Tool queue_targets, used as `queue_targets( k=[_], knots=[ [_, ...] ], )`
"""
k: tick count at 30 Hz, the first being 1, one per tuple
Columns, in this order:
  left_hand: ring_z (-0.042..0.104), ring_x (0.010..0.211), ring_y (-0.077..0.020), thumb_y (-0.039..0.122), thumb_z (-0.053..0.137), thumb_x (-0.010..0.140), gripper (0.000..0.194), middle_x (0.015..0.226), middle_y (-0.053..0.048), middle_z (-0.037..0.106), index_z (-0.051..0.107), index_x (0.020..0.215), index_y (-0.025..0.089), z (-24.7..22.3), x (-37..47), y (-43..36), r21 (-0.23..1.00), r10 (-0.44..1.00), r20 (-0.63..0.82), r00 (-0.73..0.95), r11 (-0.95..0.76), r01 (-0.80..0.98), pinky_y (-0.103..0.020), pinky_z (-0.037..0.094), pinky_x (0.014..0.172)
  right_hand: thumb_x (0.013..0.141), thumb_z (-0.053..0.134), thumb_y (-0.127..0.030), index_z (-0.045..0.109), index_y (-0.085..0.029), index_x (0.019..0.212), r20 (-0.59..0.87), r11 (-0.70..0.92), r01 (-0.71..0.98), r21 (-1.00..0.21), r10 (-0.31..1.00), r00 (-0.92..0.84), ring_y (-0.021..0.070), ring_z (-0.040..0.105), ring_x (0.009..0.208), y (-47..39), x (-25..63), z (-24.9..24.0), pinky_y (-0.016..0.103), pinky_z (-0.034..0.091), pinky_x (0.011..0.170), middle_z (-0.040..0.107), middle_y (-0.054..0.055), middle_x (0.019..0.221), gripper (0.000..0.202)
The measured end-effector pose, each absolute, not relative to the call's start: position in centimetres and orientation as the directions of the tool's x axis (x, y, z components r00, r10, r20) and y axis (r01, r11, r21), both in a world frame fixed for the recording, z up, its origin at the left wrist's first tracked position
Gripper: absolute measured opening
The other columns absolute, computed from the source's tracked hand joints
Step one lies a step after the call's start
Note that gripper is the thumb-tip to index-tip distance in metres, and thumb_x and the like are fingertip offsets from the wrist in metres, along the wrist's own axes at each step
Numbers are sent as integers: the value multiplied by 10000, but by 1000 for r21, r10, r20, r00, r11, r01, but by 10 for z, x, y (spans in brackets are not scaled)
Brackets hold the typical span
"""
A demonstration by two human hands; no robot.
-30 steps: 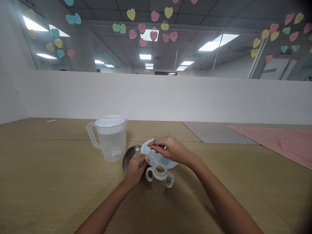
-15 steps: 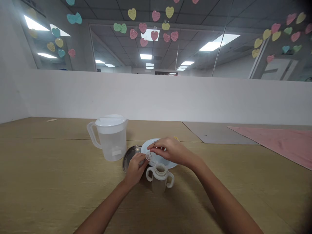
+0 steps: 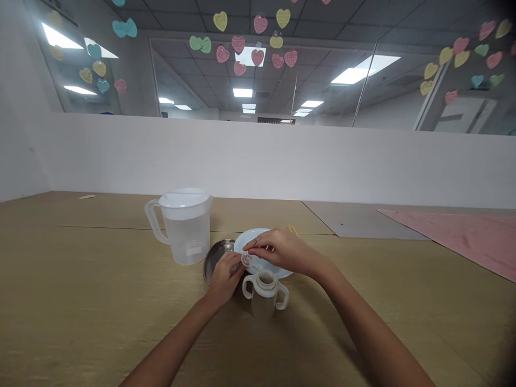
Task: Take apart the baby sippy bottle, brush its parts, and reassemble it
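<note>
My left hand [image 3: 224,275] pinches a small clear round plastic piece [image 3: 246,259] over the near edge of a pale basin [image 3: 246,237]. Close above that piece, my right hand [image 3: 278,250] has its thumb and fingertips together on a thin wire tool [image 3: 258,239], mostly covered by the fingers. The tool's lower end points into the clear piece; its tip is too small to make out. Just in front of both hands, an uncapped baby bottle [image 3: 264,301] with two side handles stands upright, its mouth facing up.
A lidded clear pitcher [image 3: 187,231] with liquid stands at the left. A round metal dish [image 3: 213,258] lies partly behind my left hand. Something yellow [image 3: 293,230] shows behind the basin. A pink cloth [image 3: 455,231] covers the table's right side, before a white wall [image 3: 258,156].
The wire tool sits lower in my right fingers, with less of it showing above them. My left hand, the clear piece and the bottle stay in place. The view has shifted slightly.
</note>
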State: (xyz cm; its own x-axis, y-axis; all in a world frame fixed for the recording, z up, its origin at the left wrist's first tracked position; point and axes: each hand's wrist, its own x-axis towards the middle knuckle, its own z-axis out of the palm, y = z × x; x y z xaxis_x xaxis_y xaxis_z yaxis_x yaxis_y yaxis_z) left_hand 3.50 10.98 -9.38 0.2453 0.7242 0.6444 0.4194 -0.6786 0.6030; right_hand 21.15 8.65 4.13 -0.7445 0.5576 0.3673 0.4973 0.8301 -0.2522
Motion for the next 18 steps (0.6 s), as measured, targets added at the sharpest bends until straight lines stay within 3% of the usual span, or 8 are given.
queue_targets(
  k=[18],
  knots=[
    [538, 919, -231, 367, 454, 878, 282, 977, -69, 656, 677, 918, 200, -92, 35, 109, 633, 760, 604, 243, -641, 434, -349, 424, 813, 910, 521, -242, 711, -179, 862, 333, 825, 508, -248, 565, -755, 109, 511, 584, 87, 206, 36, 213, 317, 558, 651, 29, 709, 206]
  ],
)
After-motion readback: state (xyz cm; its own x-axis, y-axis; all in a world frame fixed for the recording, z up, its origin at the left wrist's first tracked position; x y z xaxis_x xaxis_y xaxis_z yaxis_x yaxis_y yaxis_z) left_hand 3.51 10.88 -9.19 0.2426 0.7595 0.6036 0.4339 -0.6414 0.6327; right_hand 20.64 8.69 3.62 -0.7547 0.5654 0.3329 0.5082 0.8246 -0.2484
